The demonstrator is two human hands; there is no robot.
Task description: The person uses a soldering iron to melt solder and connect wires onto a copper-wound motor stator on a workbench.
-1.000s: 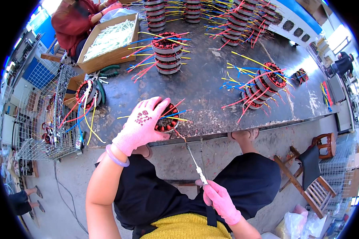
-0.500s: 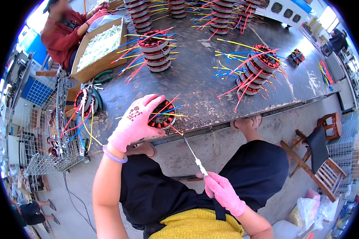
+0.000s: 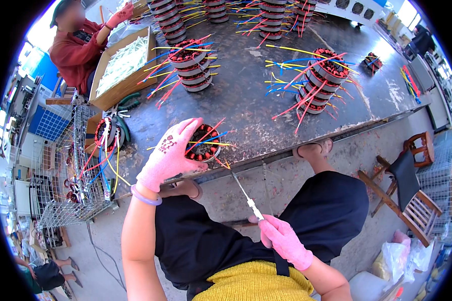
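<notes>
My left hand point(image 3: 172, 151), in a pink glove, grips the left side of a round motor stator point(image 3: 206, 142) at the table's front edge, thumb and fingers curved round it. Red, blue and yellow lead wires stick out of the stator. My right hand point(image 3: 285, 242), also gloved in pink, is closed on a thin metal rod tool point(image 3: 243, 189) with a white section near my fingers. The rod's tip is at a short orange-red wire end point(image 3: 226, 164) on the stator's near side; whether it hooks the wire I cannot tell. The tool's grip is hidden in my hand.
Stacks of wired stators point(image 3: 192, 67) point(image 3: 322, 83) stand farther back on the dark table point(image 3: 251, 110). At left are another stator point(image 3: 109, 134), green-handled pliers point(image 3: 128, 103), a wire basket point(image 3: 60, 205) and a cardboard box point(image 3: 120, 93) of white strips. A co-worker point(image 3: 78, 45) sits behind the box.
The view has shifted slightly. My hands, the stator and the rod tool keep nearly the same positions. The co-worker's gloved hand has risen.
</notes>
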